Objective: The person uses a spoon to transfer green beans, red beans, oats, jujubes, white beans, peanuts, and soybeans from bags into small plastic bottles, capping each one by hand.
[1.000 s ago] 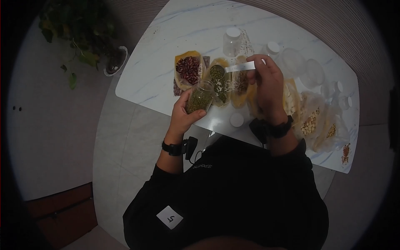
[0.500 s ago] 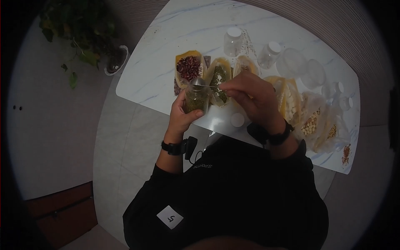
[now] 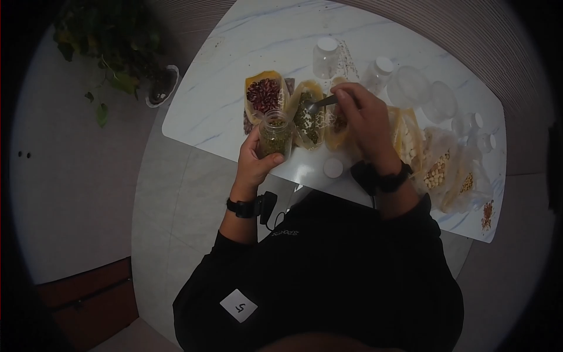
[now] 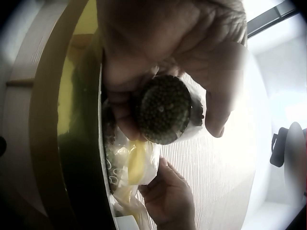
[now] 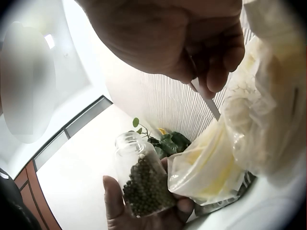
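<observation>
Your left hand (image 3: pixel 256 163) is clamped round the jar (image 3: pixel 275 136) (green beans inside); your right hand (image 3: pixel 366 123) pinches the spoon (image 3: pixel 324 103) over the green-bean bag (image 3: pixel 308 120).

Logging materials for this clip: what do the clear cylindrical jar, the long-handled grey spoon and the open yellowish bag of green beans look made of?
Jar: smooth glass or clear plastic; beans show through, but which is unclear. Spoon: probably metal, smooth, grey sheen on its thin handle. Bag: likely thin plastic film, glossy and partly see-through.
</observation>
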`<state>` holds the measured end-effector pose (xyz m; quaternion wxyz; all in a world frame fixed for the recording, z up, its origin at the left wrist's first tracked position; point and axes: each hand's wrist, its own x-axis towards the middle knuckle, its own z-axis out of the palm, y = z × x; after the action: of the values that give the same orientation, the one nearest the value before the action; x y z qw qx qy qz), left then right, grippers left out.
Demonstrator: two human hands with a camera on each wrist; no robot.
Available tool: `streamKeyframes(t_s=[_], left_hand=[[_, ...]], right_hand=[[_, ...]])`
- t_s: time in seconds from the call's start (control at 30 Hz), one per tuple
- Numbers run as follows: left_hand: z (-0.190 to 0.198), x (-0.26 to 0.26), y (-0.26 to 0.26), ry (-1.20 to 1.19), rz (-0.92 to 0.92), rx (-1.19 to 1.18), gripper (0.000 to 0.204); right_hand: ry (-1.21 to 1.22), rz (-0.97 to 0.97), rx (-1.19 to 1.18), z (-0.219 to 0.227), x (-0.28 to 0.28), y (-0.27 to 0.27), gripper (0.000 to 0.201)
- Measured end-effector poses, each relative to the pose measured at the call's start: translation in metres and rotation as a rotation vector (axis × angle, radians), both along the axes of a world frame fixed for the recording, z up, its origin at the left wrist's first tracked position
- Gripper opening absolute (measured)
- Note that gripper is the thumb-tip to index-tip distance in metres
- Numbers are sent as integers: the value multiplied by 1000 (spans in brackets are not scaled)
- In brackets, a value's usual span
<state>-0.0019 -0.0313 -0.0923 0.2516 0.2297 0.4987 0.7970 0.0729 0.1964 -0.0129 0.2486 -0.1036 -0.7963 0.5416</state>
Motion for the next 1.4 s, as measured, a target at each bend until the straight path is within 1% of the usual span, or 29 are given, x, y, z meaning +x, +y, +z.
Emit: streamKeyframes(t_s=[0.03, 0.1, 0.17, 0.23, 0.27, 0.33, 0.37, 0.43, 0.57, 0.63, 0.67, 0.73, 0.77, 0.83, 0.87, 0.93, 0.97, 1.03, 1.17, 1.23, 1.27, 1.33, 1.37, 1.4], left_hand=[[0, 0, 1, 0, -3, 1, 82], [2, 1, 1, 9, 17, 14, 81], [1, 1, 1, 8, 13, 18, 81], [1, 1, 1, 8, 13, 20, 81], [1, 1, 1, 15, 14, 19, 82], [3, 1, 1, 21, 14, 18, 82], [3, 2, 1, 11, 10, 16, 82], [3, 1, 1, -1, 5, 13, 82], [1, 1, 0, -2, -1, 9, 83], [1, 1, 0, -3, 4, 8, 84], [0, 1, 0, 5, 7, 6, 84], [-1, 0, 0, 15, 12, 3, 84], [-2, 0, 0, 17, 8, -1, 84], [-1, 0, 0, 19, 4, -7, 84], [0, 0, 0, 25, 5, -13, 83], [2, 1, 0, 32, 8, -18, 83], [2, 1, 1, 32, 10, -23, 82], [4, 2, 1, 32, 13, -28, 81], [4, 1, 1, 21, -9, -50, 80], [4, 1, 0, 24, -16, -58, 79], [4, 1, 0, 28, -14, -62, 80], [4, 1, 1, 32, -12, -67, 80], [3, 1, 1, 26, -10, -60, 80], [3, 1, 1, 19, -8, -53, 81]], right_hand=[[-14, 8, 123, -9, -3, 1, 20], [-19, 31, 120, -25, -7, 1, 20], [-22, 58, 119, -29, -9, 1, 21], [-115, 127, 40, -29, -9, 1, 21], [-114, 129, 41, -27, -10, 1, 21], [-242, 244, -20, -25, -9, 2, 23], [-242, 243, -20, -24, -9, 0, 23], [-278, 306, -123, -25, -9, -4, 24], [-267, 301, -204, -27, -10, 0, 24], [-270, 203, -310, -26, -10, 2, 23], [-271, 204, -309, -23, -9, 3, 23], [-208, 127, -425, -17, -6, 4, 22], [-208, 127, -426, -17, -6, 7, 22], [-108, 91, -438, -17, -6, 11, 22], [-107, 90, -438, -14, -5, 11, 22], [-54, -6, -468, -4, -2, 9, 22], [-54, -4, -468, -2, -2, 9, 22], [68, 12, -521, 1, 0, 10, 22], [139, 52, -557, 8, 4, 3, 23], [173, 119, -526, 10, 6, -1, 22], [173, 118, -527, 12, 8, -4, 22], [163, 189, -406, 14, 12, -9, 20], [163, 189, -407, 14, 13, -10, 20], [174, 228, -270, 14, 13, -11, 19]])
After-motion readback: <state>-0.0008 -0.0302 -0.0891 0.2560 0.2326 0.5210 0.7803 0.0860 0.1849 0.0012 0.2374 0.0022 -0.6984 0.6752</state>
